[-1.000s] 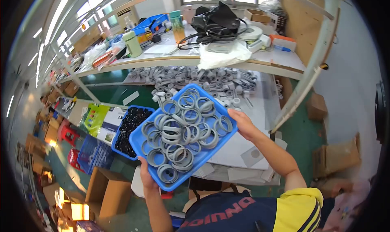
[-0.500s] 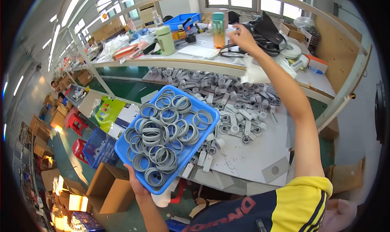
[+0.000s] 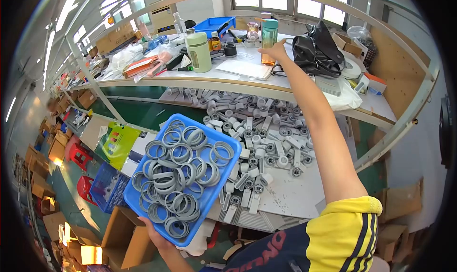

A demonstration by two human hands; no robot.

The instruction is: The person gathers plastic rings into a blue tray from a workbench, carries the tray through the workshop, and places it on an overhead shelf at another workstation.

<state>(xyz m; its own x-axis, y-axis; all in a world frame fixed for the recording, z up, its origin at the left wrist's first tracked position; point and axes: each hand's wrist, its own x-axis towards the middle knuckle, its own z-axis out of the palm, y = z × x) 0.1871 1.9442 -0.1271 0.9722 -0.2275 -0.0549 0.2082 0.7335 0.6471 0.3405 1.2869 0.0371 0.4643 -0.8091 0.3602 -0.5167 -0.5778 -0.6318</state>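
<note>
My left hand point(image 3: 159, 235) grips the lower left rim of a blue plastic tray point(image 3: 227, 174), thumb outside and the other fingers hidden beneath. Many grey rings point(image 3: 164, 182) lie heaped in the tray, which is tilted toward me. On the shelf above, my right hand point(image 3: 274, 51) is at a clear bottle point(image 3: 269, 32) with a teal lid and amber liquid. Its thumb crosses the front of the bottle, and the fingers behind are partly hidden. The bottle stands upright on the shelf.
Many grey plastic parts point(image 3: 266, 150) cover the workbench point(image 3: 285, 191) under the shelf point(image 3: 238, 85). Near the bottle are a black bag point(image 3: 316, 53), a pale green cup point(image 3: 199, 53) and a white pad point(image 3: 245, 69). Cardboard boxes point(image 3: 126, 238) and a blue crate point(image 3: 107, 188) stand at left.
My right hand has come down and left onto the bottle from beside it. The tray has shifted lower and left in view, still in my left hand. The view has moved slightly.
</note>
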